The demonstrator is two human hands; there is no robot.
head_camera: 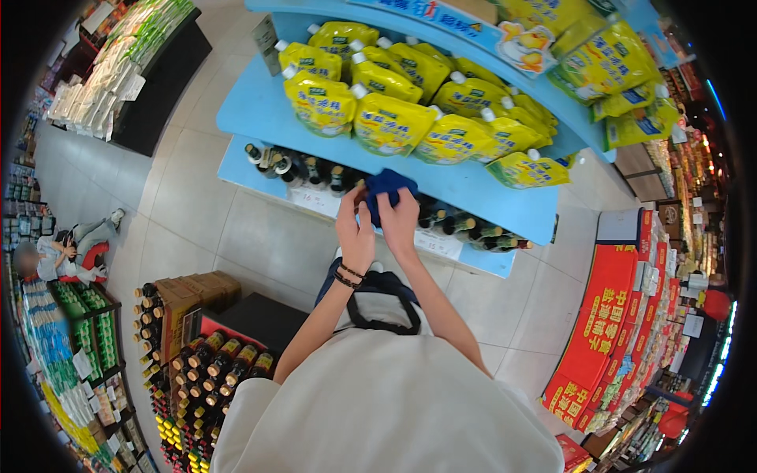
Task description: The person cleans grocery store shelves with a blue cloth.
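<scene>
A crumpled dark blue cloth (389, 181) is bunched between my two hands, in front of a light blue display shelf (254, 112). My right hand (398, 220) grips it from the near side, fingers pressed into the folds. At its left edge, the fingers of my left hand (356, 227) also pinch it; dark beaded bracelets (349, 277) circle that wrist. Just beyond the cloth, yellow spouted pouches (393, 124) stand in rows on the shelf. Dark bottles (312, 170) line the lower tier, partly hidden by my hands and the shelf edge.
Dark capped bottles (219, 366) and cardboard boxes (198, 295) stand close behind my left side. Red boxes (597, 313) are stacked to the right. A person (71, 251) sits at the far left. Tiled floor (260, 230) runs between the displays.
</scene>
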